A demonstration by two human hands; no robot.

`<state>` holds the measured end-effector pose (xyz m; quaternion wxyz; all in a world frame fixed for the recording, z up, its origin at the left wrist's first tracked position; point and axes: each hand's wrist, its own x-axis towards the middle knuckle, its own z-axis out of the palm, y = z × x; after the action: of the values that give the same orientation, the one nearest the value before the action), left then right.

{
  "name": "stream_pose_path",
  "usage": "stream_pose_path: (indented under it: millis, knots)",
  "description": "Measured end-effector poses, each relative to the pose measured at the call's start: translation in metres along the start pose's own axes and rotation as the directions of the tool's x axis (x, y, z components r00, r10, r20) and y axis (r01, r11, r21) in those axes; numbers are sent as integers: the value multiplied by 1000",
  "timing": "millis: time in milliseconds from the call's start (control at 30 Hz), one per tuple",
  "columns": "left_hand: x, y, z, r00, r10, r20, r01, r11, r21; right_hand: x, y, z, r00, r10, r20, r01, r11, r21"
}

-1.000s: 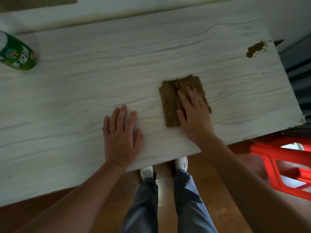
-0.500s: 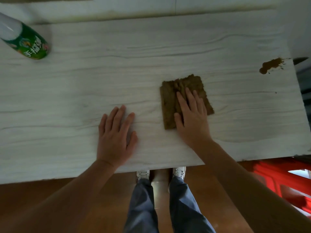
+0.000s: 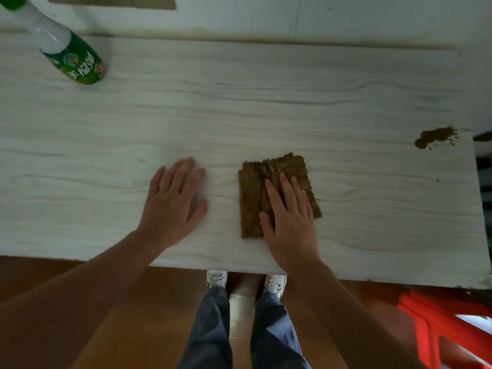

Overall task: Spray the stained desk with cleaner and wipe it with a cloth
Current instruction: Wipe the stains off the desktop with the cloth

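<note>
A brown cloth lies flat on the pale wood-grain desk, near its front edge. My right hand presses on the cloth with straight fingers. My left hand rests flat on the bare desk to the left of the cloth, fingers spread. A brown stain sits at the desk's far right edge, well away from the cloth. A green and white cleaner bottle stands at the desk's back left corner.
A wall runs along the back of the desk. A red plastic stool stands on the wooden floor at the lower right. My legs and white shoes show below the desk's front edge.
The view has tilted, so the desk, bottle and stain appear lower in the frame. My right hand stays on the cloth and my left hand stays flat on the desk.
</note>
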<state>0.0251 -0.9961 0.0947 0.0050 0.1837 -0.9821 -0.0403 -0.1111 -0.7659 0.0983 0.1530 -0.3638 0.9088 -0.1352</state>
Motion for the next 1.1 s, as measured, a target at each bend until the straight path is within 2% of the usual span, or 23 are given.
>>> stream_pose_path:
  millis: [100, 167, 433, 600, 700, 800, 867, 933, 1000, 1100]
  knots:
    - [21, -11, -1, 978, -208, -14, 208, 977, -38, 11, 3, -3, 1000, -7, -1, 7, 1000, -19]
    - [30, -13, 3, 965, -262, -23, 260, 964, -56, 29, 7, -7, 1000, 1, -26, -1, 1000, -18]
    - [30, -18, 9, 961, -273, -47, 268, 959, -93, 155, 9, -26, 990, 89, -109, -90, 996, -4]
    - [30, -20, 12, 959, -278, -49, 273, 958, -86, 232, -36, -24, 982, 126, -138, -126, 992, 10]
    - [31, -20, 11, 961, -275, -28, 272, 958, -84, 260, -87, -8, 994, 26, -107, -27, 1000, -9]
    - [31, -21, 10, 963, -271, -13, 270, 961, -66, 262, -134, 12, 985, -166, -56, 165, 986, -22]
    - [31, -21, 10, 962, -272, -16, 270, 961, -61, 258, -146, 20, 960, -276, -48, 275, 961, -38]
    - [31, -21, 10, 963, -269, -22, 267, 961, -67, 260, -141, 18, 945, -322, -48, 321, 946, -34]
    - [31, -21, 11, 963, -267, -30, 264, 962, -71, 269, -125, 11, 951, -305, -56, 303, 952, -40]
    - [30, -22, 14, 964, -261, -51, 256, 963, -83, 291, -90, -9, 986, -116, -119, 111, 992, -53]
